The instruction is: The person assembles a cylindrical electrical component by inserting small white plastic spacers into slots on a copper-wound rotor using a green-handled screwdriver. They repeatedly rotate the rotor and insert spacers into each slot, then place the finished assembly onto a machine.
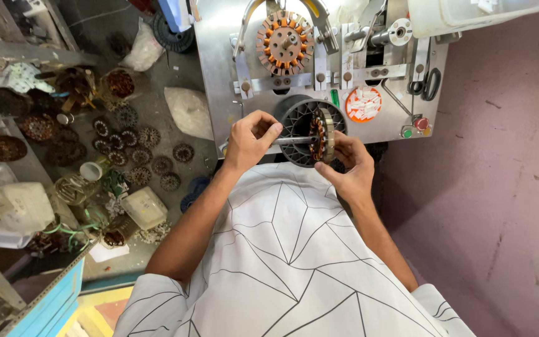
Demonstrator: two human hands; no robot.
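Orange round dish (363, 104) of white slips is sitting on the metal winding machine (219, 75), right of centre; pale bag (189, 111) is lying off its left edge, pink wall right leaving open room. Left hand (249, 140) is pinching the shaft (294, 140), grip closed; right hand (349, 167) is curling around the wound stator (323, 133) at the machine front.

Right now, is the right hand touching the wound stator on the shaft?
Touching. The head view shows the right hand with its fingers wrapped against the rim of the wound stator, no gap visible.
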